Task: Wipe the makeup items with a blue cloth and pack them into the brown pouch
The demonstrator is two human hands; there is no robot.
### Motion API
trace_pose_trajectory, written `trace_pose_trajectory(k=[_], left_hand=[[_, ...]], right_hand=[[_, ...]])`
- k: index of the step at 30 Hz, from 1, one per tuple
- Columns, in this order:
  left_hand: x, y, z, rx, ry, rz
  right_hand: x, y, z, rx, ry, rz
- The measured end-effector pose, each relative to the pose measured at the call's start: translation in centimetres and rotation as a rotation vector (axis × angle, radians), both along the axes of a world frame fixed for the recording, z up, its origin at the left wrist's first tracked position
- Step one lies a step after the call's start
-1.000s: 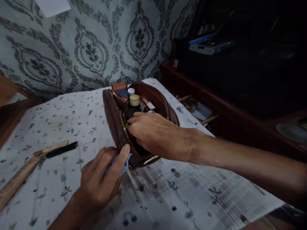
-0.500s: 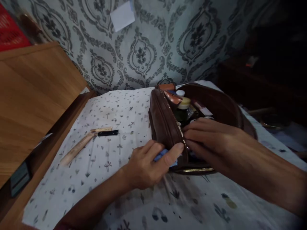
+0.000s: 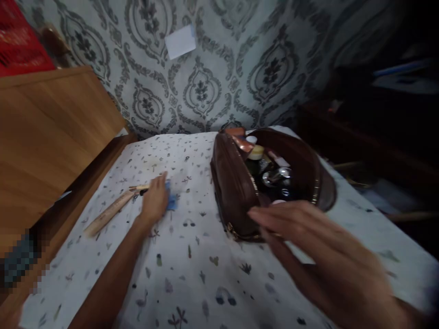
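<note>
My left hand (image 3: 155, 201) is low over the printed cloth at left, its fingers around a small blue crumpled piece (image 3: 172, 202), which may be cloth or a packet. It covers part of a short black item and a thin gold-tipped stick (image 3: 137, 188). Beside them lies a long beige tube (image 3: 108, 214). My right hand (image 3: 322, 251), blurred, is at the near side of a brown zip bag (image 3: 229, 183), fingers stretched out and nothing seen in them. The bag gapes, showing a yellow-lidded jar (image 3: 255, 152), a white cap (image 3: 251, 139) and shiny round lids (image 3: 276, 176).
A wooden panel (image 3: 58, 137) with a ledge borders the cloth-covered surface on the left. The patterned wall (image 3: 202, 91) rises behind, with a white card (image 3: 180, 42) on it. Dark clutter stands at right.
My left hand has left the bag's edge and moved left with the blue piece to the small items. My right hand has drawn out of the bag towards me.
</note>
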State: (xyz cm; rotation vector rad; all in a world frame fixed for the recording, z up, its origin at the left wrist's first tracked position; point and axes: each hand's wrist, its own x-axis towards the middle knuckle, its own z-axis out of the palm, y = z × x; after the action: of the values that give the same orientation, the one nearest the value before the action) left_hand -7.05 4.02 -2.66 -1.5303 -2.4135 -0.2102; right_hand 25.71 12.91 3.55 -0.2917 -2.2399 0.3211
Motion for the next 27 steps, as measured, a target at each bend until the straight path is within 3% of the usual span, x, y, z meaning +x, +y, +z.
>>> trace_pose_trajectory(k=[4, 6, 10, 18, 23, 27], left_hand=[[-3.2, -2.0, 0.0, -0.193, 0.006, 0.11], [-4.2, -2.5, 0.0, -0.242, 0.031, 0.076], [-5.5, -2.7, 0.3, -0.315, 0.048, -0.026], [-7.7, -3.0, 0.0, -0.242, -0.06, -0.102], [-6.1, -2.8, -0.1, -0.126, -0.129, -0.059], [-2.3, -1.9, 1.1, 0.044, -0.322, -0.055]], right_hand=[[-1.9, -2.0, -1.4, -0.101, -0.122, 0.248], [-3.3, -2.7, -2.1, -0.114, -0.243, 0.309], [-5.9, -3.7, -2.9, -0.18, -0.407, 0.367], [-8.8, -5.7, -5.2, -0.483, -0.377, 0.419], [-8.6, -6.2, -6.9, -0.711, -0.351, 0.34], [-8.2, -6.2, -7.3, -0.91, -0.228, 0.253]])
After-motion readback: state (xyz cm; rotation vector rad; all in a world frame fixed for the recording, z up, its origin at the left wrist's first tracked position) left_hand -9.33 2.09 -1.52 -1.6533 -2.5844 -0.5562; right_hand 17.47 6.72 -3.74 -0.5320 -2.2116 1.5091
